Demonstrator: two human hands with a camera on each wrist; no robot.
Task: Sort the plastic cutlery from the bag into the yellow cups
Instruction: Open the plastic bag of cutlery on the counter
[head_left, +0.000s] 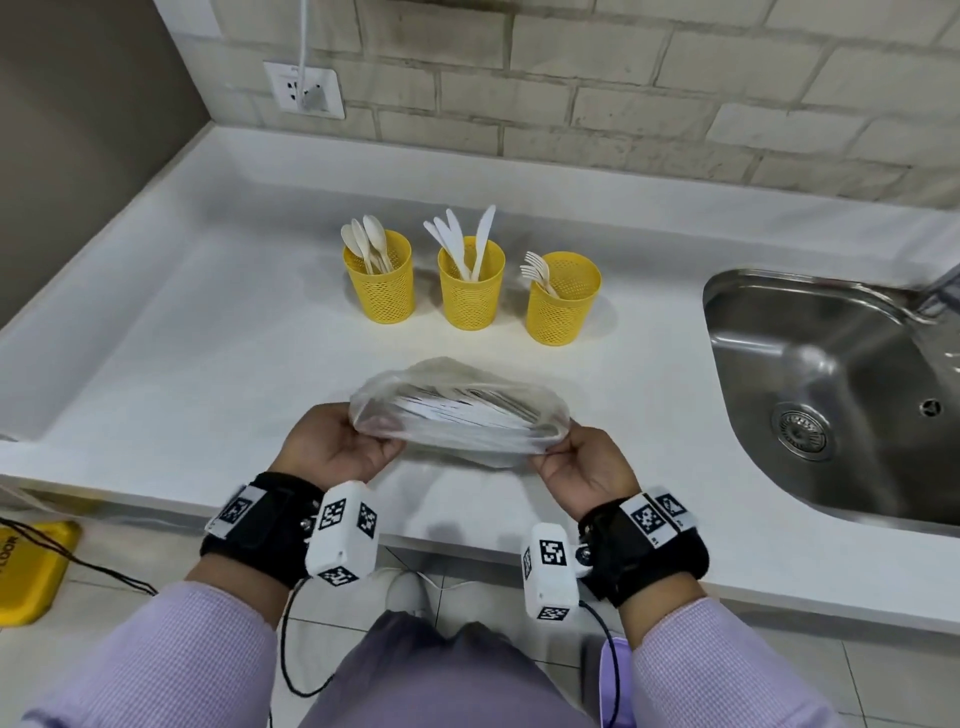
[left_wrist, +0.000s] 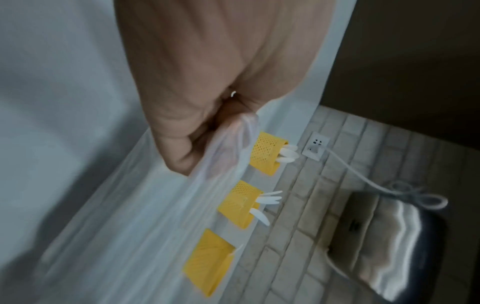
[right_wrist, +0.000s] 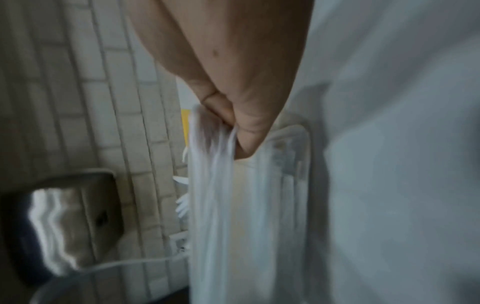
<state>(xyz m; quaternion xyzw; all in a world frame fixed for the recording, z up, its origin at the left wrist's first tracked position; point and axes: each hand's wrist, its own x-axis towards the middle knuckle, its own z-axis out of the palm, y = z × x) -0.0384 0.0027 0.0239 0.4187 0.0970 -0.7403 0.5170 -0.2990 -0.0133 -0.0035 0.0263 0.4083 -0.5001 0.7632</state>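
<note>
white counter (head_left: 208, 322), brick wall (head_left: 623, 78), steel sink (head_left: 831, 364) at right.

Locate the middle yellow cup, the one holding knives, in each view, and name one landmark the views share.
Head: middle cup, upper centre, on the counter.
Left wrist: centre, tipped sideways, second of three.
Right wrist: not visible; the bag covers that spot.
Shared landmark: the steel sink.

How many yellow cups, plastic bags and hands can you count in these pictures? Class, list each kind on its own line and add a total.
Yellow cups: 3 (spoon cup, knife cup, fork cup)
Plastic bag: 1
Hands: 2 (left hand, right hand)
Total: 6
</note>
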